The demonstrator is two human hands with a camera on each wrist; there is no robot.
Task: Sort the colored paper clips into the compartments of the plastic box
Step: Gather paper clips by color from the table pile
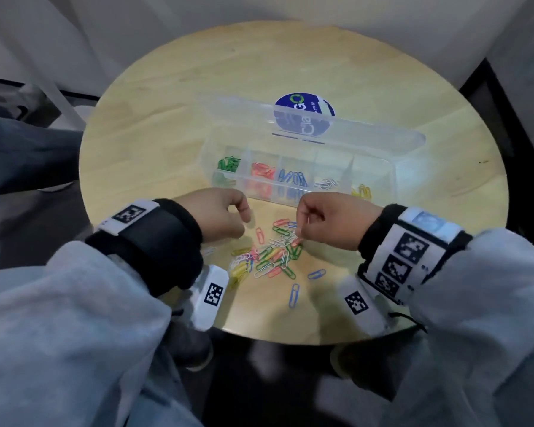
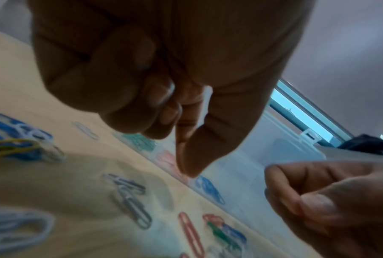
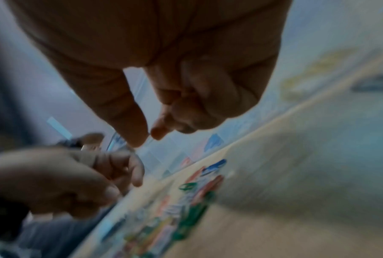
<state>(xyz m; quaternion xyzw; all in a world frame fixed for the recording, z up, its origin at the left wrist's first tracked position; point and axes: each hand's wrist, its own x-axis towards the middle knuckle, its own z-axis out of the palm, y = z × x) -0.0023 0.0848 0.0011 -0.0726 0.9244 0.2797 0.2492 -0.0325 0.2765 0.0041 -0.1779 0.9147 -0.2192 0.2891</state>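
A clear plastic box point(image 1: 393, 172) stands open on the round wooden table point(image 1: 167, 118). Its compartments hold, left to right, green clips point(image 1: 228, 164), red clips point(image 1: 262, 171), blue clips point(image 1: 292, 178), white clips point(image 1: 326, 183) and yellow clips point(image 1: 363, 191). In front of it lies a mixed pile of clips point(image 1: 272, 255). My right hand point(image 1: 301, 224) hovers over the pile's far edge, thumb and forefinger pinching a thin white clip point(image 3: 150, 138). My left hand point(image 1: 244, 223) hangs left of the pile with curled fingers; thumb and forefinger tips point(image 2: 187, 172) meet with nothing seen between them.
The box's lid point(image 1: 336, 127) stands tilted back behind the compartments, with a round blue sticker point(image 1: 304, 109) on the table behind it. Two loose blue clips point(image 1: 294, 295) lie near the front table edge. A white wall rises behind the table.
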